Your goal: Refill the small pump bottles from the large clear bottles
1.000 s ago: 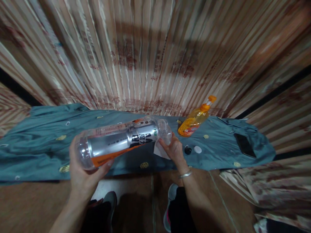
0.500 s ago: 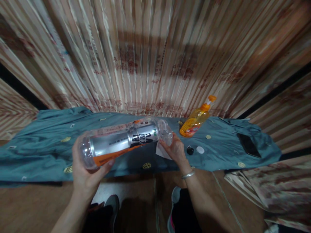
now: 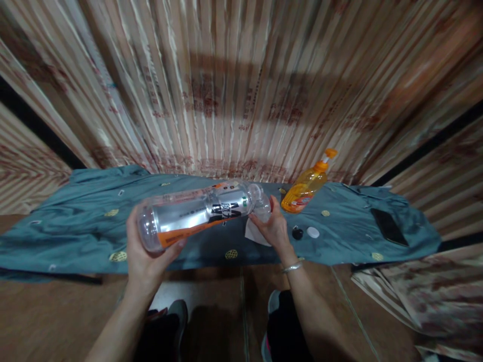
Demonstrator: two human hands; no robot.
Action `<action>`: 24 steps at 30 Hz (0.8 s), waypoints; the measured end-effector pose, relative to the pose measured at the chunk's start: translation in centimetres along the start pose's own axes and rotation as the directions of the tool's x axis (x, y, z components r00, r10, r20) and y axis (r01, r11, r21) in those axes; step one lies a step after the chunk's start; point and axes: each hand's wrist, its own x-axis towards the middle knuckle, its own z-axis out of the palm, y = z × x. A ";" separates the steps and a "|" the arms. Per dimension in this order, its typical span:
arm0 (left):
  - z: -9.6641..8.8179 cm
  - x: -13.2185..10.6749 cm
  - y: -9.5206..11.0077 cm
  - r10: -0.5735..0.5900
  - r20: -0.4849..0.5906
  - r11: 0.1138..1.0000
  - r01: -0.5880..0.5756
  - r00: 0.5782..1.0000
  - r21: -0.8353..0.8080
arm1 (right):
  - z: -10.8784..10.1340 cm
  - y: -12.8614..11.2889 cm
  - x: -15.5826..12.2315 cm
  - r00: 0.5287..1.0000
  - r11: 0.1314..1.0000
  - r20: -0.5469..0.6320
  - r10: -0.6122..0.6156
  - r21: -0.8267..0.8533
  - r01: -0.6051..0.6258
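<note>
My left hand (image 3: pixel 145 261) is wrapped round the lower end of a large clear plastic bottle (image 3: pixel 184 216) with a silver and orange label. The bottle lies nearly level in the air, its neck pointing right. Closed round a small clear container (image 3: pixel 264 208), my right hand (image 3: pixel 278 231) holds it against the bottle's mouth; its exact kind is hard to make out. The bottle's neck and the container overlap here, and any liquid passing between them cannot be seen. Below my right hand is a piece of white paper (image 3: pixel 254 234), partly hidden by the fingers.
An orange pump bottle (image 3: pixel 305 190) stands behind my right hand on the blue-green cloth (image 3: pixel 211 254). A black cap (image 3: pixel 298 233) and a white cap (image 3: pixel 313 232) lie to the right. Farther right is a dark phone (image 3: pixel 388 227). A striped curtain (image 3: pixel 234 100) hangs behind.
The whole view has shifted slightly. The large bottle's base sits a little farther right and higher in view. Both hands keep their holds, with the neck still at the small container.
</note>
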 end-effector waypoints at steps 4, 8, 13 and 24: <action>0.3 -0.2 0.4 -0.034 -0.008 0.999 0.034 0.999 0.014 | -0.1 -0.7 0.2 1.000 0.998 -0.015 -0.017 0.065 0.018; 0.4 -0.1 0.6 -0.043 -0.005 0.999 0.043 0.999 -0.006 | -0.2 -1.5 0.4 1.000 0.996 -0.026 -0.002 0.087 0.004; 0.3 -0.2 0.1 -0.041 0.011 0.998 0.041 0.999 -0.040 | -0.2 -1.8 0.8 1.000 0.996 -0.031 -0.004 0.087 0.006; 0.3 -0.4 0.0 -0.017 0.019 0.999 0.018 1.000 -0.047 | -0.1 -1.4 0.8 0.996 0.994 -0.054 -0.068 0.084 0.073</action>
